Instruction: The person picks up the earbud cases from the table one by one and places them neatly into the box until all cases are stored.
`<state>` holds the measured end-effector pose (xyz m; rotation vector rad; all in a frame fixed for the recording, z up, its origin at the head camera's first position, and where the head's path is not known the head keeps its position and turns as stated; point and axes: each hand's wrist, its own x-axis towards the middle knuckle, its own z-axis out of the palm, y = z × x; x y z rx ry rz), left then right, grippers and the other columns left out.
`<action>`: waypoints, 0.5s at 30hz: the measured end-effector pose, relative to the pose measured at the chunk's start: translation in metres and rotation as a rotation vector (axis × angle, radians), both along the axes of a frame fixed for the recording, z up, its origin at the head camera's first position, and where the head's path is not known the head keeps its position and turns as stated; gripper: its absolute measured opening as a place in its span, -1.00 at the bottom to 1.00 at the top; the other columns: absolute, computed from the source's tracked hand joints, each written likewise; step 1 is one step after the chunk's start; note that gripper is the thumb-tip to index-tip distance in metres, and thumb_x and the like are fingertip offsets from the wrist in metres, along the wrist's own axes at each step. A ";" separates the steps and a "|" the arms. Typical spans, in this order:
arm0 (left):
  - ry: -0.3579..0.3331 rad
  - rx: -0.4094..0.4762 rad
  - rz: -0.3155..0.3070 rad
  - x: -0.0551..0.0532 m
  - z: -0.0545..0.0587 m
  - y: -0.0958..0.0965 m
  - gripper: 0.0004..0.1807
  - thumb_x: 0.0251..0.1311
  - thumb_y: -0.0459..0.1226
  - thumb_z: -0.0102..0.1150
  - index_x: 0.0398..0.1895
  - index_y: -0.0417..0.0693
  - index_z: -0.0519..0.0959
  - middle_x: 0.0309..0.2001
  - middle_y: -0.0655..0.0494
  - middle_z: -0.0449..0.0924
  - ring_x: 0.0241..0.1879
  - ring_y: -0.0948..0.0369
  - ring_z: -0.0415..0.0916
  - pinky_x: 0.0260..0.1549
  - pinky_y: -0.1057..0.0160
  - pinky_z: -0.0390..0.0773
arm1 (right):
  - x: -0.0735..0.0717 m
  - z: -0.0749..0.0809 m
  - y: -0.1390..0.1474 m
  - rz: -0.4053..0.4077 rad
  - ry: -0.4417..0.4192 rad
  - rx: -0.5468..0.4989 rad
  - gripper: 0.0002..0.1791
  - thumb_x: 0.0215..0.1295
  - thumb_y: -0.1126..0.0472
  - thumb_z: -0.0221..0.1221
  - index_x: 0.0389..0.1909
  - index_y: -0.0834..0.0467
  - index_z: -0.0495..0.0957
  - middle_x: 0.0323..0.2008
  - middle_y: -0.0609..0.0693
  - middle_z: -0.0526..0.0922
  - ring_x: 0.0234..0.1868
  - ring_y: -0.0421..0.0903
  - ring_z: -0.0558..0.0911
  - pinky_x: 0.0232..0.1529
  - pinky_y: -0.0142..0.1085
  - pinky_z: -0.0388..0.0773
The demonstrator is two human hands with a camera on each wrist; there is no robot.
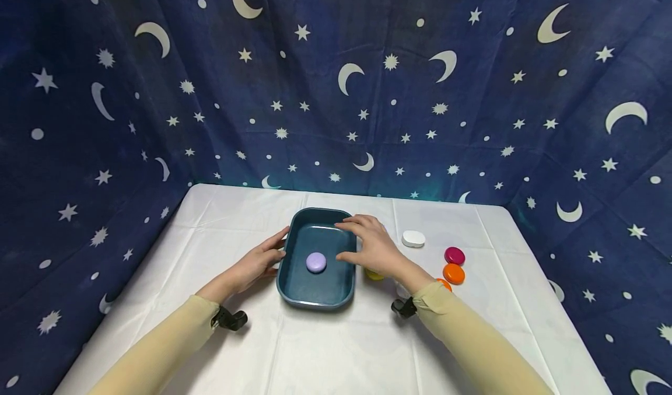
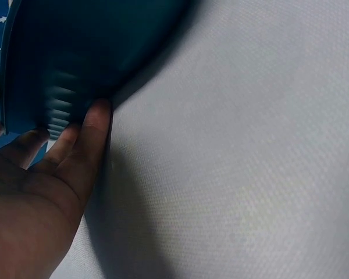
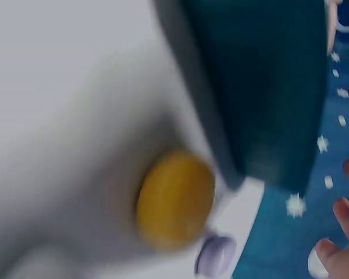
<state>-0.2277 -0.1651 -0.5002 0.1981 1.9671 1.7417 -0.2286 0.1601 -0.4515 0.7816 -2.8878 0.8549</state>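
While the loose left hand [image 1: 255, 266] maybe steadies the tray [image 1: 313, 290] (puck [image 1: 316, 262] inside), the spread right hand [image 1: 374, 247] probably must hold it next.

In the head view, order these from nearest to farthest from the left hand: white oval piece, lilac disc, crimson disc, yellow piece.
1. Lilac disc, inside the tray
2. Yellow piece, partly hidden by the right hand
3. White oval piece, right of the tray
4. Crimson disc, farther right
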 end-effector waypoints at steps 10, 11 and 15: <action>0.003 0.032 -0.020 0.000 0.001 0.000 -0.28 0.54 -0.27 -0.09 0.67 0.35 0.00 0.60 -0.10 -0.01 0.51 -0.07 0.13 0.14 0.06 0.47 | 0.025 -0.002 0.124 -0.210 -0.042 -0.053 -0.19 0.16 -0.14 0.47 0.44 -0.10 0.45 0.34 0.08 0.43 0.42 0.15 0.23 0.33 0.25 0.16; 0.003 0.042 -0.023 0.000 0.001 0.000 -0.27 0.54 -0.28 -0.09 0.67 0.34 -0.01 0.60 -0.11 -0.02 0.51 -0.07 0.13 0.12 0.08 0.47 | 0.028 -0.003 0.137 -0.238 -0.057 -0.058 -0.18 0.16 -0.15 0.47 0.45 -0.09 0.45 0.35 0.10 0.42 0.42 0.18 0.21 0.33 0.27 0.15; 0.000 0.044 -0.023 0.001 0.001 0.000 -0.27 0.53 -0.28 -0.08 0.67 0.34 0.00 0.61 -0.12 -0.03 0.51 -0.07 0.13 0.10 0.13 0.49 | 0.038 -0.012 0.180 -0.337 -0.118 -0.061 -0.15 0.17 -0.21 0.44 0.46 -0.05 0.42 0.38 0.17 0.38 0.44 0.27 0.16 0.32 0.34 0.13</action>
